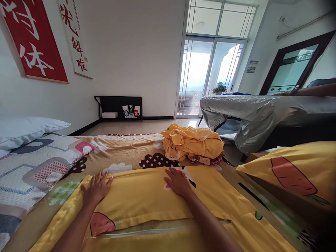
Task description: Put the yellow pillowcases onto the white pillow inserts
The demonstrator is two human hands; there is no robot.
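A yellow cloth (147, 199) printed with carrots, which looks like a bed cover or pillowcase, lies spread on the bed in front of me. My left hand (97, 187) rests flat on its far left part, fingers stretched out. Near the middle of the far edge, my right hand (179, 182) lies palm down with fingers apart, partly over a white and pink print. Closer to me, a fold leaves a gap in the cloth with a pale strip along it. Just beyond the right hand sits a crumpled yellow fabric bundle (193, 141).
At the left are a patterned pillow (52, 168) and a white pillow (34, 127). More yellow carrot-print cloth (262, 164) lies at the right. A table under a silvery cover (262, 108) stands behind, with another person's arm (315, 91) on it. A black shelf (112, 105) stands by the wall.
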